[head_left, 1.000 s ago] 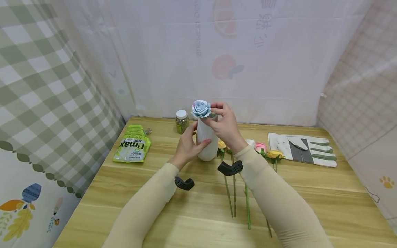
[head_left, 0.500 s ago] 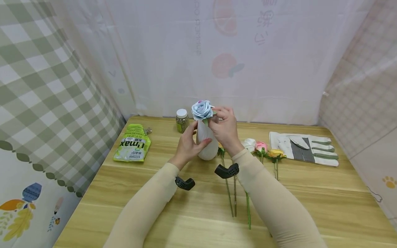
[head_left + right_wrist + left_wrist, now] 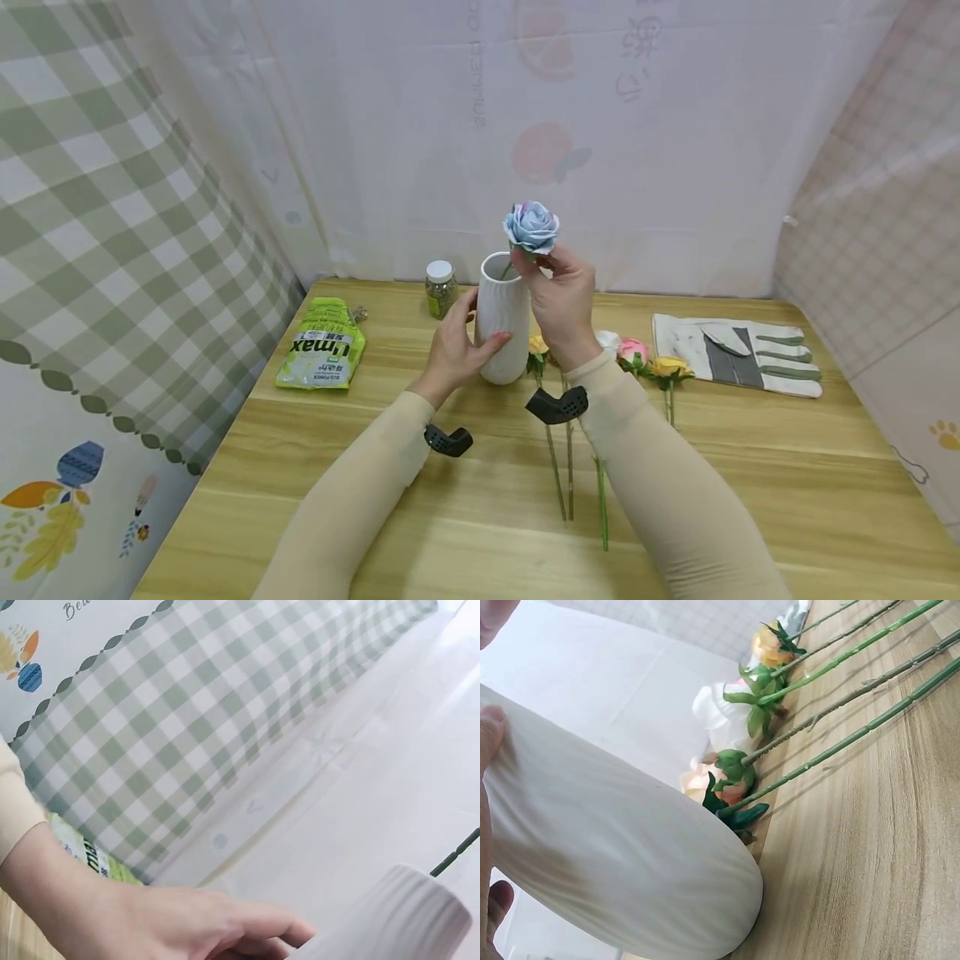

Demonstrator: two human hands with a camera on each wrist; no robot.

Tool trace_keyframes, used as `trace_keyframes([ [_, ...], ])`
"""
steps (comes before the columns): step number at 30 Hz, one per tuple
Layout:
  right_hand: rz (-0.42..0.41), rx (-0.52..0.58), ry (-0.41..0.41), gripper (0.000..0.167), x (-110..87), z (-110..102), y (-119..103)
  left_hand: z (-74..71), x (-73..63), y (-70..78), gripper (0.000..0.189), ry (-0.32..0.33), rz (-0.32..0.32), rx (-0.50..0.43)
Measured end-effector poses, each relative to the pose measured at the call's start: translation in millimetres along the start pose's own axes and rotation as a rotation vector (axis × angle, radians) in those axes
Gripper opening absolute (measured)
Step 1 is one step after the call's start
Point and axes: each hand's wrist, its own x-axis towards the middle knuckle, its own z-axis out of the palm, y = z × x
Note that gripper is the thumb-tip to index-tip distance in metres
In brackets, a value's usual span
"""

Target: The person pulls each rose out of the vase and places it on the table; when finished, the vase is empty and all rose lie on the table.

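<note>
A white ridged vase point(image 3: 504, 333) stands on the wooden table, and my left hand point(image 3: 452, 350) grips its side, thumb in front. Just right of the vase mouth, my right hand point(image 3: 562, 308) pinches a blue rose point(image 3: 532, 227) close below its bloom. The rose's stem slants down into the vase mouth; in the right wrist view a dark green stem point(image 3: 448, 862) passes over the rim. How deep it reaches is hidden. In the left wrist view the vase point(image 3: 630, 840) fills the lower left, with thumb and fingertips at its edges.
Right of the vase lie several roses: yellow point(image 3: 536, 350), white point(image 3: 607, 342), pink point(image 3: 632, 352) and another yellow point(image 3: 670, 368), stems toward me. A work glove point(image 3: 731, 357) lies far right. A lidded jar point(image 3: 441, 292) and a green bag point(image 3: 321, 348) are on the left.
My right hand has lifted the blue rose up and to the right, so the vase mouth now shows. My left hand stays on the vase.
</note>
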Motion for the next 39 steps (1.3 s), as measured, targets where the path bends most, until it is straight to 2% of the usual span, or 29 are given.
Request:
trace_keyframes([
  [4, 0.040, 0.202, 0.066, 0.017, 3.5, -6, -4, 0.1, -0.2, 0.6, 0.076, -0.013, -0.030, 0.006],
  [7, 0.075, 0.291, 0.131, 0.017, 5.8, -12, -4, 0.7, -0.6, 0.5, 0.075, -0.008, -0.030, -0.012],
  [11, 0.104, 0.332, 0.189, 0.016, 7.1, -20, -2, 1.6, -1.4, -0.7, 0.074, 0.005, -0.013, -0.034],
  [21, 0.049, 0.354, 0.255, 0.014, 12.4, -45, -11, 2.7, 0.1, -2.5, 0.075, 0.014, 0.003, -0.015],
  [24, 0.057, 0.411, 0.276, 0.015, 14.3, -53, -14, 2.9, 0.1, -3.5, 0.075, 0.016, 0.006, -0.020],
  [30, -0.007, 0.488, 0.303, 0.016, 20.2, -64, -26, 1.6, 0.2, -3.0, 0.074, 0.013, -0.002, -0.042],
  [34, -0.005, 0.561, 0.366, 0.015, 24.2, -77, -36, 1.5, -0.1, -2.1, 0.075, 0.011, -0.009, -0.031],
  [39, 0.011, 0.645, 0.450, 0.017, 29.2, -102, -49, 2.2, -0.3, -1.5, 0.075, 0.010, -0.008, -0.035],
])
